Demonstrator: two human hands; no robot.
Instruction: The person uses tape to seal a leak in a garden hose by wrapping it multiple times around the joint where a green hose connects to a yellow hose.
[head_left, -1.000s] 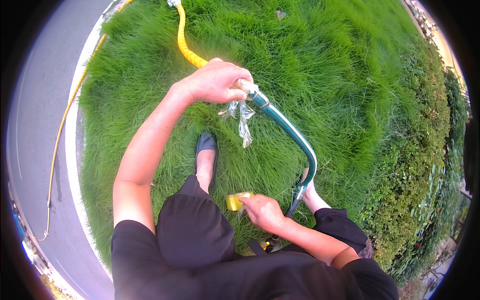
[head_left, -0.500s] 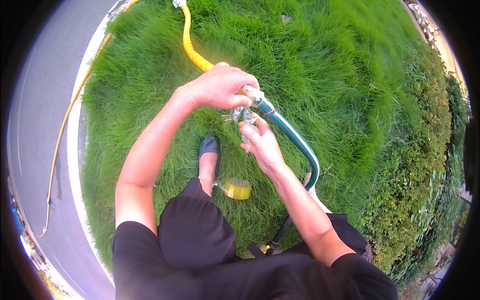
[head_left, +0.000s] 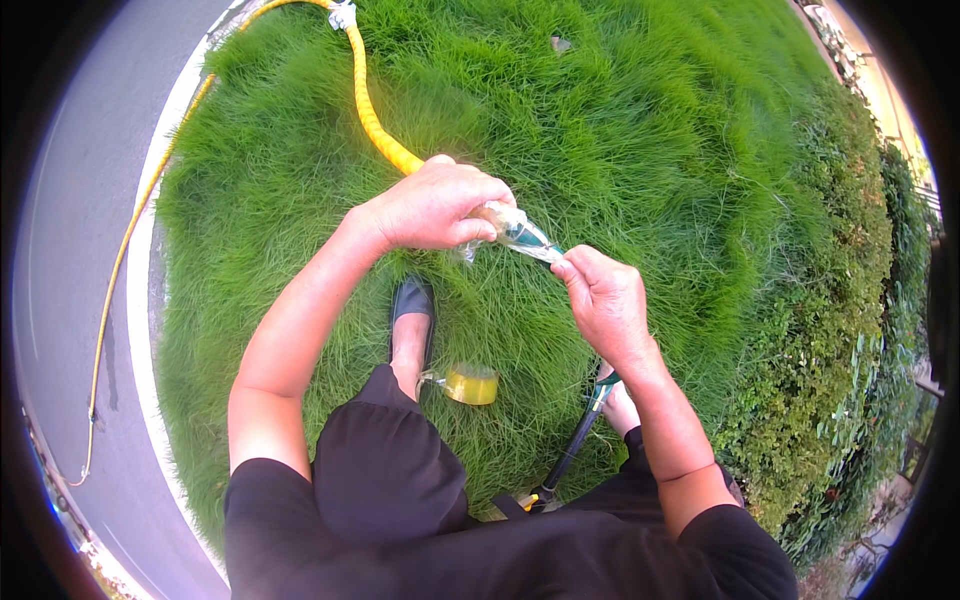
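Gripping, left: our left hand point(head_left: 440, 205) is curled closed around the yellow hose point(head_left: 368, 115), beside the clear plastic wrap point(head_left: 512, 225).
Pinching, right: our right hand point(head_left: 608, 300) has thumb and fingers closed on the green hose point(head_left: 551, 252), at the wrap's other end.
Grass point(head_left: 680, 150): long, green, between road point(head_left: 75, 230) and hedge point(head_left: 800, 410).
Tape roll point(head_left: 471, 385): yellow, in the grass near our left shoe point(head_left: 412, 298).
Black tube point(head_left: 572, 445): slanting by our right foot point(head_left: 620, 408).
Blocked: our right hand hides some green hose.

The tape roll point(head_left: 471, 385) lies on grass point(head_left: 640, 130), road point(head_left: 80, 220) to its left, hedge point(head_left: 820, 370) to its right.
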